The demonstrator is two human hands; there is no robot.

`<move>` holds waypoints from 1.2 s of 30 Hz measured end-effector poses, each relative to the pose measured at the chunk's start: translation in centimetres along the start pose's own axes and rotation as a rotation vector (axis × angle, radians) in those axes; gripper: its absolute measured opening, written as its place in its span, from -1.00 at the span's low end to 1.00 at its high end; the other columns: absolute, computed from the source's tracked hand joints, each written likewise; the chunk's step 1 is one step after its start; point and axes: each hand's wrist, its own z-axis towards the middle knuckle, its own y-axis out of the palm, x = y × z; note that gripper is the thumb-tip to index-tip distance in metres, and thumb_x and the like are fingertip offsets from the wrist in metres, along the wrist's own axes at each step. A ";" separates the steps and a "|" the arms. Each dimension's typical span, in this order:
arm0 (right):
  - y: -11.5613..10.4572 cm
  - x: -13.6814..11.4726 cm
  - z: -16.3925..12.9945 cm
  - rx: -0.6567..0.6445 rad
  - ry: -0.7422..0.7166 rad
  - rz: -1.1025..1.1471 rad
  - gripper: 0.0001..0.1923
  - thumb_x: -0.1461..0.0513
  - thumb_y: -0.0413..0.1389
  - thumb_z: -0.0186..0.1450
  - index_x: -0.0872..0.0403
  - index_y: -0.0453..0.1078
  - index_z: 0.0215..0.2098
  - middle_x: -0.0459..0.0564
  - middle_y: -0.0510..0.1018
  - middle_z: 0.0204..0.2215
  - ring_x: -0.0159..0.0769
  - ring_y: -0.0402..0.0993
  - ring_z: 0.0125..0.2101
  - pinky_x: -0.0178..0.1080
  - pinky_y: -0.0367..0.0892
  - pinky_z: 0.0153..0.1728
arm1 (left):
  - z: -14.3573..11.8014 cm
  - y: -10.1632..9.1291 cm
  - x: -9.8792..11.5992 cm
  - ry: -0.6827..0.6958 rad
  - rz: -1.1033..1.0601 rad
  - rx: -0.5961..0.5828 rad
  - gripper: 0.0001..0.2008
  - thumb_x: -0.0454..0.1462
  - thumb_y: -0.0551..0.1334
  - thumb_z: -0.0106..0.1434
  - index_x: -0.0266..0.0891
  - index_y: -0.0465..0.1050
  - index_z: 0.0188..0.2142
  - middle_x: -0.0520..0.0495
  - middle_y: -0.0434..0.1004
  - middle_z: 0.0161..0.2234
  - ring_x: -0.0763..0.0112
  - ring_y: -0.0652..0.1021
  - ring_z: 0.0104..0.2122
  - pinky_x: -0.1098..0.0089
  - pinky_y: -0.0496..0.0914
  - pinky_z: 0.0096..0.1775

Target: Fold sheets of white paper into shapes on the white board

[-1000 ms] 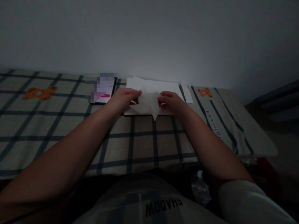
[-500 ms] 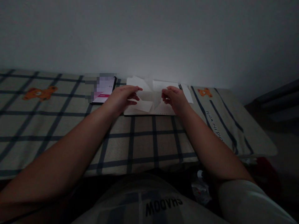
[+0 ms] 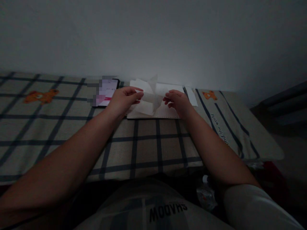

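Note:
An open book or notebook (image 3: 168, 112) with white pages lies on the cloth near the wall. Above its middle, a thin, see-through sheet of paper (image 3: 156, 97) stands up, creased. My left hand (image 3: 128, 97) is over the left page, thumb and forefinger pinched on the sheet's left part. Just right of the raised sheet is my right hand (image 3: 176, 98), its fingers loosely curled and apart. It seems to hold nothing, though the dim light blurs its fingertips. A folded white paper (image 3: 146, 108) lies on the left page, partly under the sheet.
A phone or tablet (image 3: 106, 92) with a lit screen lies left of the book. Another white paper (image 3: 192, 95) sits at the book's right. The checked cloth (image 3: 146, 143) covers the table up to the wall (image 3: 153, 38). A clear plastic bottle (image 3: 206, 193) is below the front edge.
The thin sheet has swung up and left, away from my right fingers, which have loosened. My left thumb and forefinger have closed together.

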 end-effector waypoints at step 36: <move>-0.2 0.7 0.1 -0.132 -0.055 -0.035 -0.79 0.06 0.28 0.25 0.04 0.56 -0.34 -0.14 0.55 -0.48 -0.45 0.42 -0.48 -0.35 0.28 -0.46 | -1.7 0.9 1.2 -0.053 0.011 -0.052 -0.87 -0.23 0.43 0.14 -0.25 0.57 -0.40 0.01 0.58 -0.44 0.44 0.52 -0.44 0.45 0.42 -0.36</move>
